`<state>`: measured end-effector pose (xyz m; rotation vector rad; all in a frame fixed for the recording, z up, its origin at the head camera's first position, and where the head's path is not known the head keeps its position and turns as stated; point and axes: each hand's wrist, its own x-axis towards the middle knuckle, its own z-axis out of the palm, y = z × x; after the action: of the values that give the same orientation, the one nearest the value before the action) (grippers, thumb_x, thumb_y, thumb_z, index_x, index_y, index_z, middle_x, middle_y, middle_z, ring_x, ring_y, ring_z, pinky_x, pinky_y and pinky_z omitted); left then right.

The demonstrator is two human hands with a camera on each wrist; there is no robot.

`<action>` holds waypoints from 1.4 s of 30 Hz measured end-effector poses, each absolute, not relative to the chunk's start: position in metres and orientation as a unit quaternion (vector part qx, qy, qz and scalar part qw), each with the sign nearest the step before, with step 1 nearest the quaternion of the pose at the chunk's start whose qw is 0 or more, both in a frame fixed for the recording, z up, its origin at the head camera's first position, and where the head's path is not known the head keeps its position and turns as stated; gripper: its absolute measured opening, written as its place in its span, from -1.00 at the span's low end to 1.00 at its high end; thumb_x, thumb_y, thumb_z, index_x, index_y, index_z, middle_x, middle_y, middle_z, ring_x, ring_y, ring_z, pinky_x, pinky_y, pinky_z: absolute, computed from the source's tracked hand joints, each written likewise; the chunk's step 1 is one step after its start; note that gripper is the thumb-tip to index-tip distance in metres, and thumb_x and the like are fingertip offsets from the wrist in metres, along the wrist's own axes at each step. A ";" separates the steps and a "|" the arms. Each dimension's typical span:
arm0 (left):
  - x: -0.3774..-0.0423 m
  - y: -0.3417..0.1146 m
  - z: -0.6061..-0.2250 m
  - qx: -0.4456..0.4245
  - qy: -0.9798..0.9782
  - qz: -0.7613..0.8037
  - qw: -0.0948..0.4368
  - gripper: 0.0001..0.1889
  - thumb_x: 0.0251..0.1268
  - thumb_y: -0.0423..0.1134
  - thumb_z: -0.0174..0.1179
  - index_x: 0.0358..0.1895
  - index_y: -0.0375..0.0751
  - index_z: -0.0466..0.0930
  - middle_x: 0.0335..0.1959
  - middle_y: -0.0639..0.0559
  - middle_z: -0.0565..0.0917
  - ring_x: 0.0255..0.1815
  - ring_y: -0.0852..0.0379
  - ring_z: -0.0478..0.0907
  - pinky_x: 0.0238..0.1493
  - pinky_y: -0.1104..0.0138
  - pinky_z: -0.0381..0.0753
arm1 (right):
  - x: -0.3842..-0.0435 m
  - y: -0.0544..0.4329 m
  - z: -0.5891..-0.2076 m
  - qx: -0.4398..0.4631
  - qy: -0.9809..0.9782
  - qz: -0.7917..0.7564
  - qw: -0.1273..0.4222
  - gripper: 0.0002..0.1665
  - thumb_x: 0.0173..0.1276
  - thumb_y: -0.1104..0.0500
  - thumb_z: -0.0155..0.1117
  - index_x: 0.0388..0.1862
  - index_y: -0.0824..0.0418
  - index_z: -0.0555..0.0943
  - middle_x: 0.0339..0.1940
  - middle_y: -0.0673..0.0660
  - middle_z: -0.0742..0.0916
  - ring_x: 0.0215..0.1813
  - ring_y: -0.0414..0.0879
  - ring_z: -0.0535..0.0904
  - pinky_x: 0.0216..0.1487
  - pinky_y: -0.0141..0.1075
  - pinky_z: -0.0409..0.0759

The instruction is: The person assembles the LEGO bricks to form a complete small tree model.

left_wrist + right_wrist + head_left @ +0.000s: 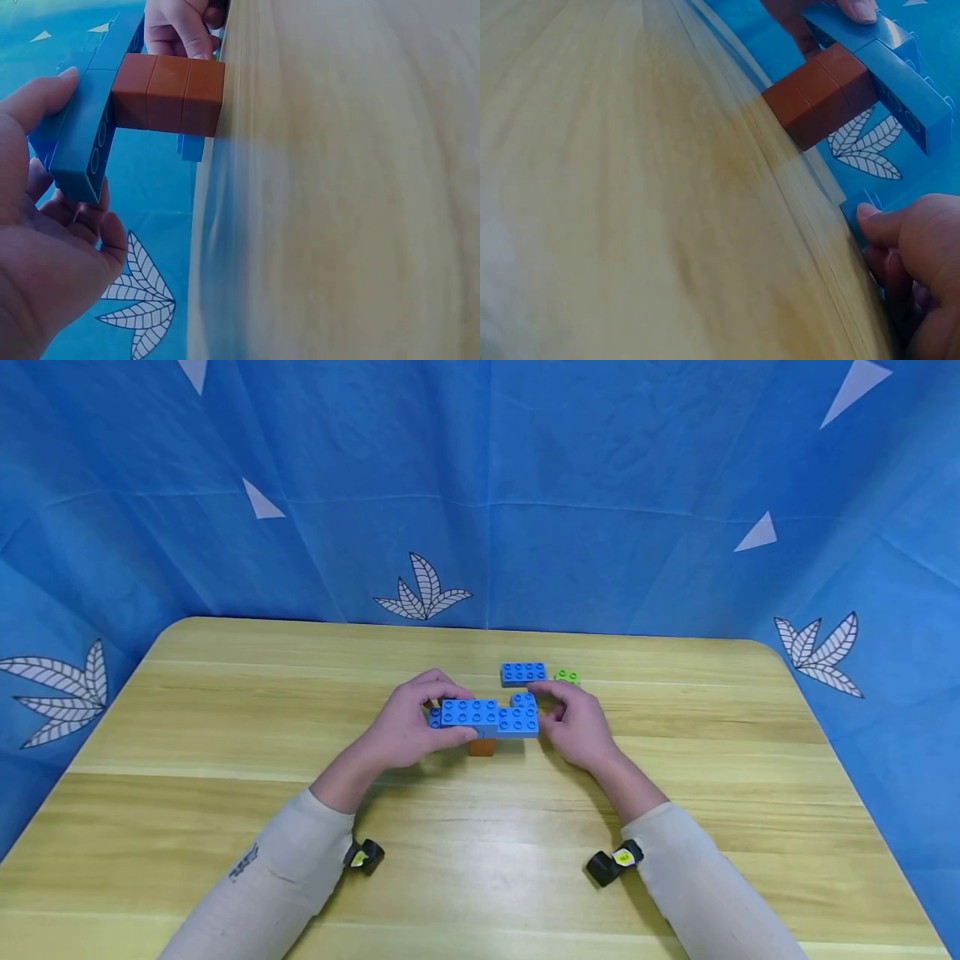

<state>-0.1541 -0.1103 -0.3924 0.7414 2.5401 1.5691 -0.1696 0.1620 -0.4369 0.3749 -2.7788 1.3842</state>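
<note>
In the head view a stack of toy building bricks stands mid-table. Its base is a column of orange bricks (166, 94), with a row of blue bricks (517, 722) across the top and another blue brick (469, 712) above that row. My left hand (408, 722) grips the left end of the blue part, thumb on the near side and fingers round the far side. Just right of the stack, my right hand (577, 724) pinches a small blue brick (853, 216) between thumb and fingers, low by the tabletop. Part of that brick is hidden by the hand.
Behind the stack lie a blue eight-stud brick (523, 673) and a small green brick (567, 677), the latter partly covered by the right hand. A wooden table (480, 868) carries everything. A blue patterned cloth (600, 468) hangs along its back and sides.
</note>
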 end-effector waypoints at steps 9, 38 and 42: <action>-0.154 -0.111 -0.396 0.234 0.828 0.509 0.036 -0.60 0.08 -0.16 0.55 0.01 -0.12 0.73 -0.14 0.10 0.57 -0.07 0.04 0.45 -0.15 0.13 0.46 | -0.167 0.165 -0.435 0.074 -0.860 0.504 -0.009 -0.61 0.33 0.29 0.40 0.14 0.17 0.67 -0.01 0.10 0.67 -0.47 -0.02 0.47 -0.51 -0.33 0.42; -0.164 -0.110 -0.391 0.237 0.830 0.504 0.031 -0.62 0.05 -0.16 0.56 -0.02 -0.10 0.75 -0.14 0.11 0.56 -0.07 0.03 0.44 -0.14 0.13 0.50 | -0.142 0.161 -0.399 0.162 -0.738 0.654 0.036 -0.62 0.24 0.41 0.45 0.06 0.32 0.68 -0.46 0.19 0.60 -0.57 -0.09 0.35 -0.61 -0.35 0.28; -0.165 -0.108 -0.391 0.236 0.830 0.505 0.031 -0.61 0.05 -0.17 0.56 -0.02 -0.11 0.75 -0.13 0.10 0.57 -0.07 0.02 0.44 -0.14 0.13 0.49 | -0.142 0.158 -0.400 0.183 -0.752 0.633 0.039 -0.61 0.21 0.40 0.48 0.04 0.30 0.68 -0.53 0.22 0.56 -0.58 -0.06 0.36 -0.62 -0.35 0.29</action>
<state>-0.1646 -0.1082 -0.3907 0.7279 2.5563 1.5562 -0.1423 0.1578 -0.4000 0.5616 -2.3046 1.9397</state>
